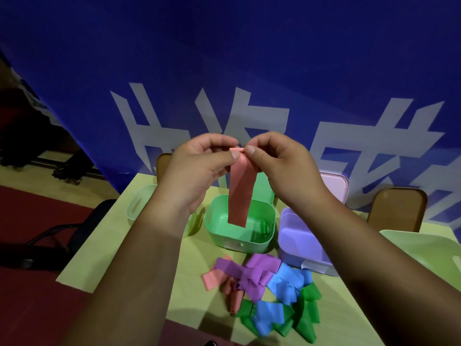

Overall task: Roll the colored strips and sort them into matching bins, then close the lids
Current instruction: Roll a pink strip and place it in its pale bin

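Note:
My left hand (199, 166) and my right hand (277, 161) are raised above the table, and both pinch the top end of a pink strip (240, 193). The strip hangs straight down in front of the open green bin (270, 229). A small green roll (264, 227) stands inside that bin. A purple bin (296, 238) sits to its right, with its lid (335, 186) standing open behind. A pale green bin (137, 206) is at the left, partly hidden by my left forearm. Loose pink, purple, blue and green strips lie in a pile (264, 293) near the table's front.
The yellow-green table (119, 248) ends at a blue banner with white characters (224, 96). A pale green lid or bin (429, 250) lies at the right edge. Brown chair backs (396, 208) stand behind the table, and a dark chair (82, 228) is at the left.

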Demonstrator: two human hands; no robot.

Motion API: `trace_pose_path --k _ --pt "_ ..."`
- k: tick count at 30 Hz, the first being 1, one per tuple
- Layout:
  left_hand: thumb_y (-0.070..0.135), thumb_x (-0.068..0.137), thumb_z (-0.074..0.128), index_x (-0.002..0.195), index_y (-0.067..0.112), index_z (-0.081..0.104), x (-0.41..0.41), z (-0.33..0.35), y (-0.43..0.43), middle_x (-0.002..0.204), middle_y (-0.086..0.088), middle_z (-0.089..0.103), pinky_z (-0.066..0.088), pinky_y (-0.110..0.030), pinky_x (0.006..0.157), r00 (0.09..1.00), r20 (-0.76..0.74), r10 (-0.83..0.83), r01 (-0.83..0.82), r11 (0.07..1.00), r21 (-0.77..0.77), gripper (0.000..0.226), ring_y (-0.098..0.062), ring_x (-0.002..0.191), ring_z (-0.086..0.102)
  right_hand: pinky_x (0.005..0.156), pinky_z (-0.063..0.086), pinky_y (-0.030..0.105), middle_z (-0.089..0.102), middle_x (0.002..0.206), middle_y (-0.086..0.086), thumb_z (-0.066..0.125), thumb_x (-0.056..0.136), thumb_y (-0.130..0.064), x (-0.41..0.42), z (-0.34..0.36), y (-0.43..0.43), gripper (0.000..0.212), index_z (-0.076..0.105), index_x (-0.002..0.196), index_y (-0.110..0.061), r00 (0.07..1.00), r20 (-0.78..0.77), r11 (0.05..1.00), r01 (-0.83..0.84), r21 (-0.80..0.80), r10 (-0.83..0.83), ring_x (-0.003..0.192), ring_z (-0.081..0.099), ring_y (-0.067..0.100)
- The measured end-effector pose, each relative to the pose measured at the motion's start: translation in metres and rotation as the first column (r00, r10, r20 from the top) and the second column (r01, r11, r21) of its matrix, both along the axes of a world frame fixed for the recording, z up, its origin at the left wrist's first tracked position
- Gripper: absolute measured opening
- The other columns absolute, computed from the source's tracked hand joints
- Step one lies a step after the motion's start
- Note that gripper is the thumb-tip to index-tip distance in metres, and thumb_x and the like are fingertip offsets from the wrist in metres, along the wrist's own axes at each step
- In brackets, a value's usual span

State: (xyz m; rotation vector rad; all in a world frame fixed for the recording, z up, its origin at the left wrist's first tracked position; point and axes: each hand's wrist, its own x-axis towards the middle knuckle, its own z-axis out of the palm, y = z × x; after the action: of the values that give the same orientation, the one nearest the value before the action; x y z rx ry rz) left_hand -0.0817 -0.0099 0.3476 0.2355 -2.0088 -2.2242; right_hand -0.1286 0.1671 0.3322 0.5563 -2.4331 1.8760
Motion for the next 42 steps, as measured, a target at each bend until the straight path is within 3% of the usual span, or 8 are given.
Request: trace_pose_path --k 5,11,15,20,24,30,34,42 --pt "-0.003 0.093 0.077 0.121 0.008 0.075 -0.004 -0.002 -0.001 0.110 -0.015 0.080 0.062 -0.037 0.097 1.000 -0.010 -0.010 0.010 1.000 -0.010 0.029 -0.030 0.111 0.078 0.069 0.054 0.018 0.072 0.086 -0.012 0.072 0.101 -0.025 -0.003 0.004 -0.001 0.004 0.074 0.101 -0.029 0.999 -0.042 1.000 0.001 0.023 0.000 0.079 0.066 0.000" --pt "0.008 0.097 0.078 0.117 0.006 0.075 -0.010 -0.005 0.002 0.113 -0.023 0.078 0.063 -0.045 0.100 1.000 -0.012 0.004 -0.004 0.999 -0.054 0.021 -0.035 0.108 0.078 0.070 0.053 0.016 0.070 0.084 -0.023 0.074 0.099 -0.021 -0.007 0.004 0.001 0.009 0.074 0.101 -0.030 0.998 -0.060 0.999 0.015 0.043 -0.012 0.079 0.064 -0.004" --pt "0.006 0.096 0.079 0.114 0.008 0.076 -0.014 -0.006 0.002 0.104 -0.020 0.077 0.064 -0.039 0.092 0.999 -0.032 0.013 -0.015 0.998 -0.068 0.018 -0.034 0.103 0.079 0.076 0.055 0.014 0.074 0.096 -0.010 0.074 0.100 -0.020 -0.007 0.004 0.004 0.015 0.073 0.115 -0.021 1.000 0.014 0.998 -0.022 -0.059 0.023 0.085 0.068 -0.003" --pt "0.005 0.093 0.080 0.115 0.009 0.076 -0.016 -0.007 0.003 0.098 -0.010 0.077 0.063 -0.038 0.093 0.999 -0.040 0.004 -0.006 0.998 -0.055 0.022 -0.029 0.102 0.078 0.084 0.061 0.035 0.077 0.092 -0.004 0.071 0.103 -0.026 -0.008 0.001 0.006 0.008 0.077 0.107 -0.023 0.999 0.032 0.998 -0.013 -0.067 0.016 0.089 0.073 0.014" --pt "0.006 0.097 0.077 0.122 0.007 0.074 -0.012 -0.004 0.005 0.114 -0.019 0.078 0.063 -0.041 0.098 0.999 -0.037 -0.035 0.033 0.999 -0.032 0.025 -0.033 0.110 0.078 0.074 0.057 0.027 0.075 0.089 -0.002 0.072 0.102 -0.022 -0.010 0.002 0.005 0.006 0.077 0.105 -0.024 1.000 0.018 0.998 0.014 -0.069 -0.012 0.079 0.068 0.005" --pt "0.009 0.101 0.073 0.120 0.011 0.076 -0.012 -0.002 0.009 0.106 -0.010 0.082 0.065 -0.037 0.093 1.000 -0.020 -0.016 0.015 0.996 -0.090 0.019 -0.027 0.103 0.080 0.070 0.053 0.017 0.072 0.085 -0.016 0.072 0.101 -0.021 -0.014 0.005 0.012 0.010 0.076 0.107 -0.029 0.999 -0.023 0.999 0.038 -0.029 -0.038 0.079 0.066 -0.003" --pt "0.011 0.102 0.072 0.120 0.015 0.076 -0.016 -0.003 0.013 0.108 -0.008 0.082 0.063 -0.042 0.097 0.999 -0.030 -0.039 0.034 0.991 -0.126 0.019 -0.025 0.105 0.080 0.071 0.055 0.017 0.073 0.087 -0.013 0.072 0.101 -0.019 -0.014 0.005 0.017 0.010 0.075 0.108 -0.026 0.998 -0.026 0.998 0.050 -0.043 -0.051 0.081 0.068 -0.002" --pt "0.008 0.100 0.074 0.119 0.010 0.074 -0.021 -0.001 0.030 0.107 -0.011 0.083 0.065 -0.041 0.093 0.998 -0.037 -0.051 0.049 0.998 -0.038 0.019 -0.026 0.103 0.081 0.069 0.052 0.012 0.074 0.090 -0.013 0.075 0.100 -0.023 -0.013 0.003 0.026 0.008 0.076 0.107 -0.027 0.995 -0.022 0.993 0.095 -0.065 -0.096 0.082 0.068 -0.002"
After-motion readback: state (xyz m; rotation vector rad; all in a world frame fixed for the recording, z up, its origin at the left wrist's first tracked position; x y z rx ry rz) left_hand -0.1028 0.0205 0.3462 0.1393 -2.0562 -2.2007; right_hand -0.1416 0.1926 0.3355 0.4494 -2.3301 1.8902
